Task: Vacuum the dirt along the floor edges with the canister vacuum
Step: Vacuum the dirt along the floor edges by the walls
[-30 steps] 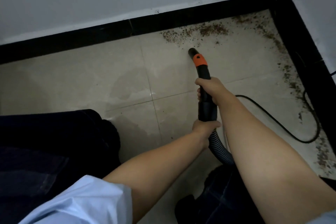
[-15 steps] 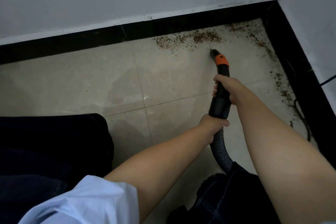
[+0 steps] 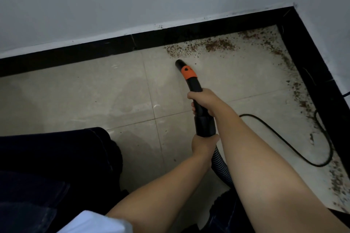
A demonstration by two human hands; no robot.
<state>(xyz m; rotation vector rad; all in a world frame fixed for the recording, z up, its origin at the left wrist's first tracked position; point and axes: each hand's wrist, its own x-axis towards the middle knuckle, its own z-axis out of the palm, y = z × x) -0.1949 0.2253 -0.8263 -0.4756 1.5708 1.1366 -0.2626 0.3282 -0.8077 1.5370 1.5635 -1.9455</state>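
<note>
The black vacuum wand with an orange collar points at the floor, its open tip just short of a patch of brown dirt along the black skirting. My right hand grips the wand's middle. My left hand holds the ribbed hose just below the wand's thick cuff. More dirt runs down the right-hand floor edge from the corner. The canister itself is out of sight.
Black skirting lines the white back wall and meets the right skirting at a corner. A black power cord loops over the beige tiles at the right. My dark-trousered knee fills the lower left.
The wand tip has swung left along the back edge, from near the middle of the dirt patch to its left end. Both hands kept their grip, and the cord loop is in view again.
</note>
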